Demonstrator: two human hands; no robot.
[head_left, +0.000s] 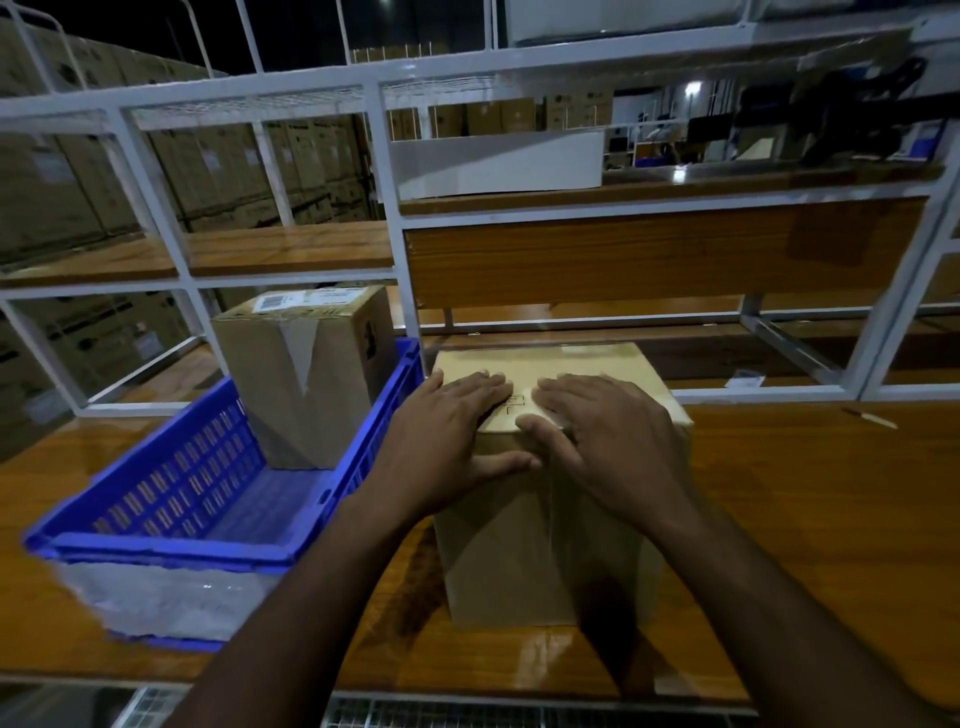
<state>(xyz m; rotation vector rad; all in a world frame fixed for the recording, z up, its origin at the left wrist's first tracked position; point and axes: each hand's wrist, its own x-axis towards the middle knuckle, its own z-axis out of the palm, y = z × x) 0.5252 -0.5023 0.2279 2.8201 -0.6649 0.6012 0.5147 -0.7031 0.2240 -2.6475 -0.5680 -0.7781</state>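
Note:
A tall brown cardboard box (524, 551) stands on the wooden table (810, 509) in front of me. My left hand (447, 436) lies flat on the left part of its top, fingers straight and thumb stretched along the front edge. My right hand (608, 431) presses flat on the right part of the top, fingers pointing left. A strip of clear tape runs down the box's front face. To the left a second taped cardboard box (306, 374) with a white label stands inside a blue plastic crate (171, 540).
A white metal rack (389, 208) with wooden shelves rises behind the table. A white flat box (498, 163) lies on its upper shelf. Stacks of cartons (62, 197) fill the dark background at left. A small scrap (745, 378) lies at the right rear.

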